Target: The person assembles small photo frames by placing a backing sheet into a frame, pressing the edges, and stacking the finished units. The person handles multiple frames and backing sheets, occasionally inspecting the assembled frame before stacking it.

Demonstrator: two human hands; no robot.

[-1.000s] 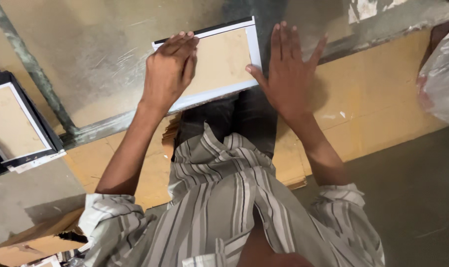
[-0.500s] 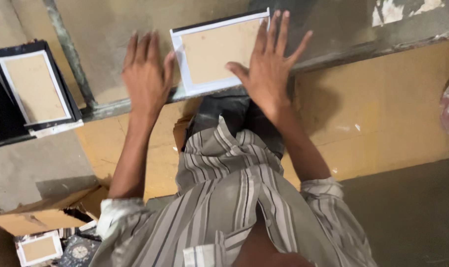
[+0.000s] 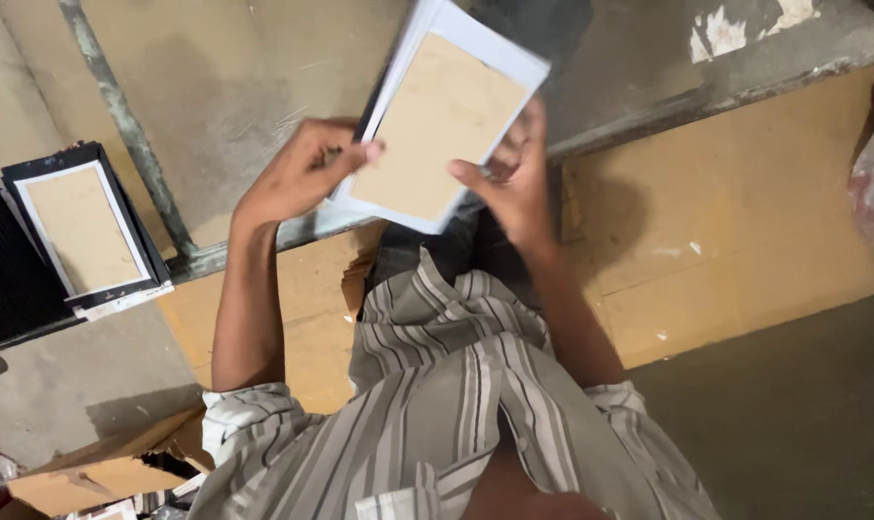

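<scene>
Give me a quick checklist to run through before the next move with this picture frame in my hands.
1. Left hand grips the frame's left edge: ok.
2. Right hand holds its lower right edge: ok.
3. Frame lifted off the grey surface: ok, it is tilted in the air.
4. Brown backing board faces the camera: ok.
5. Glass side undamaged: cannot tell, it faces away.
6. Stack of frames at the left lies apart from both hands: ok.
</scene>
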